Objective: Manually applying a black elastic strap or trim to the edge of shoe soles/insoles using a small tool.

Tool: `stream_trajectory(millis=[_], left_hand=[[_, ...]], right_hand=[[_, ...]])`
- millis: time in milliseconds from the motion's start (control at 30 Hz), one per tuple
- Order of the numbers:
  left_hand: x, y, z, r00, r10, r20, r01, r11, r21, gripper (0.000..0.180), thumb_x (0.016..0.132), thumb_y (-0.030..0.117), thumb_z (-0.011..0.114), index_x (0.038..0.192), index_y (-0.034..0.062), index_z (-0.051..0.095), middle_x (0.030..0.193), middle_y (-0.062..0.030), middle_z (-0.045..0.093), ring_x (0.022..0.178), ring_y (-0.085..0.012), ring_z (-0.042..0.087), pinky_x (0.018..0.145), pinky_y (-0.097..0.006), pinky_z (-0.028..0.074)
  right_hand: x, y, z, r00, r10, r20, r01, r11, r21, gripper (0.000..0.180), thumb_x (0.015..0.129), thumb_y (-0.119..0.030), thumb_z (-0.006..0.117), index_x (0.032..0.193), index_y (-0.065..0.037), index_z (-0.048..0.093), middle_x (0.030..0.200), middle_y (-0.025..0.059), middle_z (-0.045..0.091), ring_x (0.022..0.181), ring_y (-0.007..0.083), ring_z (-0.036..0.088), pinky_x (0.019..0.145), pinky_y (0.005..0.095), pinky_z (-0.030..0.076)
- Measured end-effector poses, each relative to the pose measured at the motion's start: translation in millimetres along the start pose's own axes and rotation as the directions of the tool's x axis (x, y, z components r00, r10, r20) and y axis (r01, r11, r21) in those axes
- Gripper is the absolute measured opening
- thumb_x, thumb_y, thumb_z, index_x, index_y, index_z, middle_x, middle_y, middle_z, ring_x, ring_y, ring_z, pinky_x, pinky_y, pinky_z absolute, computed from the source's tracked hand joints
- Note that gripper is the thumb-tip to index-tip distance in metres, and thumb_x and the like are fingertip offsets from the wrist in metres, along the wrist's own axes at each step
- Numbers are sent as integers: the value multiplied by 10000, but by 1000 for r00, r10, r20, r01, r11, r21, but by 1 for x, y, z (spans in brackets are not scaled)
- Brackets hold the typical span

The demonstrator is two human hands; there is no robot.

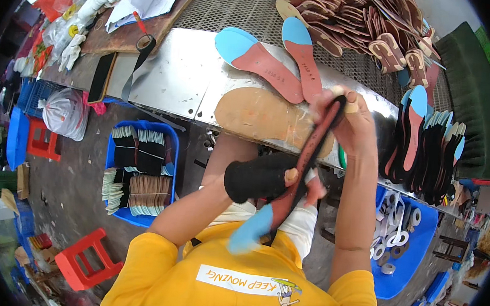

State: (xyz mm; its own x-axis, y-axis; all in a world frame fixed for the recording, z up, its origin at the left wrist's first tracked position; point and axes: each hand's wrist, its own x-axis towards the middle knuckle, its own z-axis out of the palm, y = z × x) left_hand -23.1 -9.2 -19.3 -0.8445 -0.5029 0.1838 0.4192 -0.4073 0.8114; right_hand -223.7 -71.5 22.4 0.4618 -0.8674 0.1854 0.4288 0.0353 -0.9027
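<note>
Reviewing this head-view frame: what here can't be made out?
- Left hand: covered by a black glove, so its grip on the insole is unclear.
- Right hand: fingertips curl round the insole's top end; contact hidden.
- Insole's face: seen edge-on, surface not readable.
- Blue bin: stacked pieces too small to identify.
- Heap of soles at the top: cut off by the frame edge.
</note>
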Motion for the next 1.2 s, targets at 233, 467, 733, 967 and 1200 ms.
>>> stream_trajectory(millis=[233,467,733,967,1200], left_hand=[[3,21,-13,915,23,-404,174,879,444,579,939,259,594,1410,-8,389,1307,-64,542,1206,-132,488,998,-290,403],[-6,23,-17,816,166,-553,6,956,295,607,864,127,675,1389,-16,408,1198,-70,595,1060,-108,556,905,-280,450],[-14,24,-2,826,87,-558,210,870,446,599,811,105,717,1344,-22,472,1182,-72,615,1061,-120,559,922,-295,443],[-23,10,-12,871,198,-451,230,646,728,330,754,140,777,1025,4,646,898,-100,666,799,-173,617,721,-313,470],[-25,17,-4,873,384,-300,195,290,937,221,815,193,713,877,6,612,778,-130,594,653,-311,551,617,-384,427]], right_hand=[[7,-9,7,858,-234,-458,-176,703,-689,316,938,-266,618,736,-25,646,590,-63,500,517,14,380,454,210,270],[-30,19,46,885,114,-451,-261,924,-279,137,866,-164,694,878,-31,662,690,-6,641,533,40,561,451,196,417],[-8,10,18,845,-223,-487,-66,860,-507,154,897,-164,665,886,-10,660,701,-15,630,541,28,525,469,187,407],[-3,23,41,707,-577,-410,-113,480,-870,409,813,-156,731,1152,35,604,878,85,682,727,117,637,672,231,512],[5,1,12,858,-149,-492,-328,577,-748,839,622,-287,843,1367,-115,496,1085,117,568,884,234,572,798,339,476]])
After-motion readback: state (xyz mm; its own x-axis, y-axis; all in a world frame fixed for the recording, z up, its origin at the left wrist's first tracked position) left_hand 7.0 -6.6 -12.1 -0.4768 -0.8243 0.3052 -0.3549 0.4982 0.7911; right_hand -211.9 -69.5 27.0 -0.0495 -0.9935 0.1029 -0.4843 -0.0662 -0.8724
